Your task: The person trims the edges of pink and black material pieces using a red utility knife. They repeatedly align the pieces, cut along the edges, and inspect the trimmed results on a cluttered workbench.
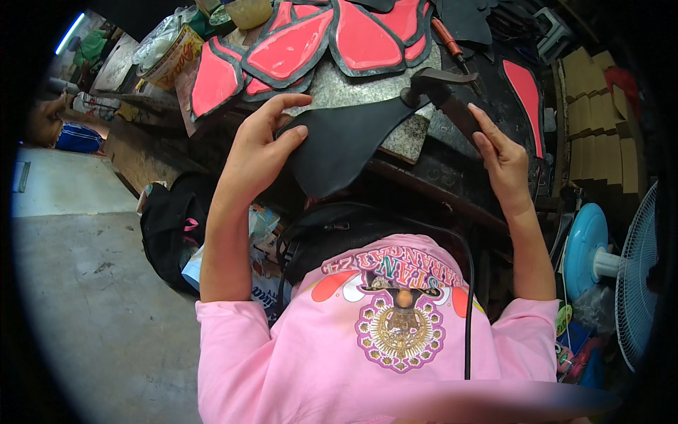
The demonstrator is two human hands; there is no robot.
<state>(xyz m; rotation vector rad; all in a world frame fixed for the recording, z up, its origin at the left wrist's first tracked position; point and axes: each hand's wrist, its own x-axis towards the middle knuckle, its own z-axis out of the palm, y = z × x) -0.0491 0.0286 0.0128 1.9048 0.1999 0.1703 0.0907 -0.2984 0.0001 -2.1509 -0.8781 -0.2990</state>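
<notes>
My left hand (263, 138) holds the left edge of a smooth black leather-like piece (339, 145). Its thumb lies over that edge, with the index finger raised above it. The piece is broad on the left and narrows to a tip on the right, over a speckled stone slab (411, 138). In my right hand (503, 157) is a hammer (452, 106), gripped by its dark handle. The hammer's round face is at the narrow tip of the black piece; I cannot tell whether it presses on it.
Several pink panels with black borders (289, 49) overlap at the slab's far side. One slim pink panel (524, 99) lies at the right. A red-handled tool (446, 37) rests behind the hammer. A blue-and-white fan (586, 247) stands right, near stacked tan pieces (593, 113).
</notes>
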